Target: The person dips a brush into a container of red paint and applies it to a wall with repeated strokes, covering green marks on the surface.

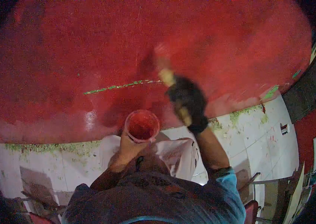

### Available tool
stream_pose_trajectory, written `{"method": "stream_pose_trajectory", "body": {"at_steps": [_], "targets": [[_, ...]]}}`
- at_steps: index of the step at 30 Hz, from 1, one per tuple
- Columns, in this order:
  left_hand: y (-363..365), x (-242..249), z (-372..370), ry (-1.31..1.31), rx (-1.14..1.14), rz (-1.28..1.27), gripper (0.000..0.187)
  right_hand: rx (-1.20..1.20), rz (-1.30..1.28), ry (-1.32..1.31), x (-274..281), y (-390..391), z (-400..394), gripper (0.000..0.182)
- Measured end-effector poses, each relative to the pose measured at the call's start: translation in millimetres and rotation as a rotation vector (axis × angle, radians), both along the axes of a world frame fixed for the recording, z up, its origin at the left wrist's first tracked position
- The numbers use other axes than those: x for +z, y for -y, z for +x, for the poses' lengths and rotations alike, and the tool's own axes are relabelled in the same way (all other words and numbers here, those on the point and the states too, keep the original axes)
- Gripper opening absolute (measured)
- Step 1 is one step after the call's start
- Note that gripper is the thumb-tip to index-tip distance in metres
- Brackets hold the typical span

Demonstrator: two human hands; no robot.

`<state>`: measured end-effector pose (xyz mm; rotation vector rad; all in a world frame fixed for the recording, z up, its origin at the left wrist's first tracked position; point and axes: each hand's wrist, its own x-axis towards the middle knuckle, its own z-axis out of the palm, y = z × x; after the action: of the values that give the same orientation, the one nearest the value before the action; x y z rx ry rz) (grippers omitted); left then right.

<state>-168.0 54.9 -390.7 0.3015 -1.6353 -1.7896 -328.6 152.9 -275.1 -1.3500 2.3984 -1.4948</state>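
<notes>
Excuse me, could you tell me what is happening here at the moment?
A person is painting a wall red. The left hand holds a cup of red paint. The gloved right hand presses a brush against the wall. A streak of green is uncovered, and the white band below is unpainted.

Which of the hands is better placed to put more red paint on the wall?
Probably the right hand: it holds the brush against the red wall. The left hand only holds the paint cup.
</notes>
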Motion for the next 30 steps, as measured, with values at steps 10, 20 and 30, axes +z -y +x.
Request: {"method": "stream_pose_trajectory", "body": {"at_steps": [10, 20, 30], "targets": [[0.5, -4.1, 1.2, 0.141, 0.063, -0.114, 0.081, -0.417, -0.459, -0.751, 66.5, -24.3, -41.2, 0.012], [2.4, -2.8, 1.1, 0.067, 0.002, -0.065, 0.088, -0.340, -0.189, -0.950, 49.8, 1.3, -25.8, 0.014], [1.1, -4.9, -0.5, 0.020, -0.020, 0.007, 0.082, 0.340, -0.340, -0.670, 19.3, 39.8, 13.0, 0.019]]}}
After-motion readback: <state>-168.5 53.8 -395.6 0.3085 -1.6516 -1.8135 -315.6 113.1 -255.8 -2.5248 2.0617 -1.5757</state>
